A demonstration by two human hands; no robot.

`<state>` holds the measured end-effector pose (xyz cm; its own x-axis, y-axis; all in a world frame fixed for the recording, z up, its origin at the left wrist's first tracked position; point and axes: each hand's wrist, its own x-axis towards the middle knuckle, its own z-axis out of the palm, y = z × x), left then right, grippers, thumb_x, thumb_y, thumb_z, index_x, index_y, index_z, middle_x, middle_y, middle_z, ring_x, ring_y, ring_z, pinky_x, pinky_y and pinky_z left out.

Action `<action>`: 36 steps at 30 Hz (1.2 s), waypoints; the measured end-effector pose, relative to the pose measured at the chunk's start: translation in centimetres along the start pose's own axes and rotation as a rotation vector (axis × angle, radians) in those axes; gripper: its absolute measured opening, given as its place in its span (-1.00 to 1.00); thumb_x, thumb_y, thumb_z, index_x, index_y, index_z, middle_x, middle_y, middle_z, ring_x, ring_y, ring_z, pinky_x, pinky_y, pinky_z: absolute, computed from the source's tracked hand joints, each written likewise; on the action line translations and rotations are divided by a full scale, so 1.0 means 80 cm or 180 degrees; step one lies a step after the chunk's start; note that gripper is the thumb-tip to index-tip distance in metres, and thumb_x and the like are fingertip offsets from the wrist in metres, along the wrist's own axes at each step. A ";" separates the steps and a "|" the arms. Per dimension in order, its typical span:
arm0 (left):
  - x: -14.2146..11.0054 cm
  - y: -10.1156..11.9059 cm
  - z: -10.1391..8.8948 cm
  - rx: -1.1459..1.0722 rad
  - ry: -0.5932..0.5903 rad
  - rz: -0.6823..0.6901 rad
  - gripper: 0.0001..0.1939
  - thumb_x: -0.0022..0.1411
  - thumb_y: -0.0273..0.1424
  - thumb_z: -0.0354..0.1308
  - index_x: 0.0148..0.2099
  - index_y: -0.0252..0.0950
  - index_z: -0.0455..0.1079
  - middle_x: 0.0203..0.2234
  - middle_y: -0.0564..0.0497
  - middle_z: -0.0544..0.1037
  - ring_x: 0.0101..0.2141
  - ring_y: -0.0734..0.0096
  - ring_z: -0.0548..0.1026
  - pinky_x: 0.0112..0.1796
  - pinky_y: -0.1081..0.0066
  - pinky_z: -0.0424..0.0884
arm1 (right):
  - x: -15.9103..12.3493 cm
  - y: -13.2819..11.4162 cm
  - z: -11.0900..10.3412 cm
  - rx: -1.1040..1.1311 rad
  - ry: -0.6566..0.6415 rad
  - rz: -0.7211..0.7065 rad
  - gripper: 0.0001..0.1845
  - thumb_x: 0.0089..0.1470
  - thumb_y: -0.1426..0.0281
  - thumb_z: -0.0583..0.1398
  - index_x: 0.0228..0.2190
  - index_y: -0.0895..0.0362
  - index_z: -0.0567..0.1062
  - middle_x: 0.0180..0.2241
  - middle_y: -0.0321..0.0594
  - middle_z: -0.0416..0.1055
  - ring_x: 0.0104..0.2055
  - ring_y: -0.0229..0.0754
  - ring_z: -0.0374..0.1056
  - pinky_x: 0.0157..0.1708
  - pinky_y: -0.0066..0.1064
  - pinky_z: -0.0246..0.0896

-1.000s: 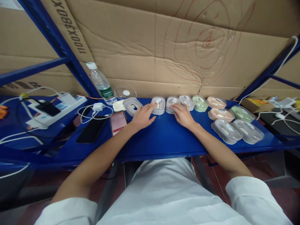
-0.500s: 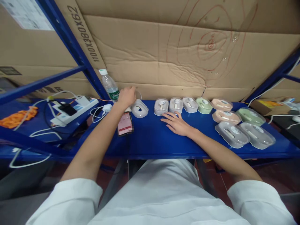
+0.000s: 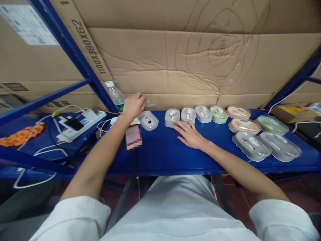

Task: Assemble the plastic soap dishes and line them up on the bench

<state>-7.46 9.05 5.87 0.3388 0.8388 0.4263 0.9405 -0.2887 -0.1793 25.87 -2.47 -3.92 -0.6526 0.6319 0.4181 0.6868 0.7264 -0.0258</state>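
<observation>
My left hand [image 3: 132, 105] is at the back of the blue shelf [image 3: 165, 154], fingers curled round a clear plastic lid [image 3: 149, 102] lifted just above the surface. Right of that hand lies a grey tray with a slot [image 3: 148, 120], no lid on it. My right hand [image 3: 191, 134] rests flat on the shelf with fingers spread, its fingertips close to two lidded grey cases [image 3: 180, 115]. More lidded cases run to the right: grey [image 3: 203, 113], green [image 3: 219, 114] and peach [image 3: 238, 112].
A water bottle [image 3: 115, 95] stands behind my left hand. A phone with a lit screen [image 3: 133, 137] lies by my left forearm. A power strip with chargers and cables [image 3: 77, 124] sits at left. More cases [image 3: 265, 144] fill the right; cardboard [image 3: 180, 57] backs the shelf.
My left hand left the lidded grey case, reached back left and took hold of the clear lid. My right hand drew back from the cases and lies flat.
</observation>
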 end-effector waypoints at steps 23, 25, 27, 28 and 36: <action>-0.090 0.097 0.016 -0.1620 -0.0431 0.1774 -0.56 0.42 -0.27 0.29 0.30 -0.15 0.48 0.21 -0.20 0.51 0.19 -0.02 0.51 0.23 0.04 0.41 | -0.004 0.017 -0.010 0.0980 -0.0511 0.0155 -0.34 0.25 0.23 0.34 0.30 0.11 0.37 0.37 0.10 0.37 0.44 0.20 0.29 0.37 0.12 0.27; -0.081 0.063 0.020 -0.1305 -0.0422 0.1152 -0.58 0.29 -0.21 0.40 0.16 -0.17 0.58 0.14 -0.20 0.56 0.19 -0.14 0.50 0.24 -0.05 0.37 | -0.006 0.020 -0.012 0.0791 -0.0594 0.0306 -0.35 0.18 0.31 0.32 0.26 0.12 0.37 0.38 0.13 0.35 0.44 0.24 0.26 0.36 0.16 0.24; -0.074 0.038 0.027 -0.1275 -0.0657 0.0725 -0.67 0.18 -0.20 0.46 -0.03 -0.18 0.64 0.03 -0.17 0.63 0.10 -0.11 0.55 0.21 0.00 0.39 | -0.008 0.019 -0.014 0.0583 -0.0623 0.0404 -0.37 0.14 0.36 0.31 0.23 0.14 0.39 0.37 0.18 0.34 0.45 0.28 0.23 0.38 0.19 0.17; -0.071 0.031 0.030 -0.1331 -0.0763 0.0617 -0.73 0.15 -0.23 0.46 -0.11 -0.19 0.64 -0.03 -0.16 0.65 0.04 -0.07 0.57 0.17 0.05 0.41 | -0.008 0.019 -0.014 0.0499 -0.0616 0.0408 -0.38 0.14 0.36 0.30 0.22 0.15 0.39 0.37 0.20 0.33 0.46 0.29 0.20 0.39 0.20 0.13; -0.068 0.055 0.017 -0.2557 -0.0491 0.0443 -0.68 0.35 -0.08 0.22 -0.12 -0.23 0.52 -0.09 -0.09 0.66 -0.11 0.18 0.59 0.01 0.22 0.49 | -0.004 0.011 -0.004 0.0436 -0.0149 0.0400 -0.11 0.38 0.06 0.24 0.51 0.12 0.08 0.52 0.25 0.08 0.57 0.29 0.03 0.47 0.25 -0.02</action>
<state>-5.20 3.84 1.56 0.5009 0.8081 0.3100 0.6432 -0.5872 0.4914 26.76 -2.14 -3.75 -0.5808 0.7296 0.3611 0.7159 0.6689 -0.2000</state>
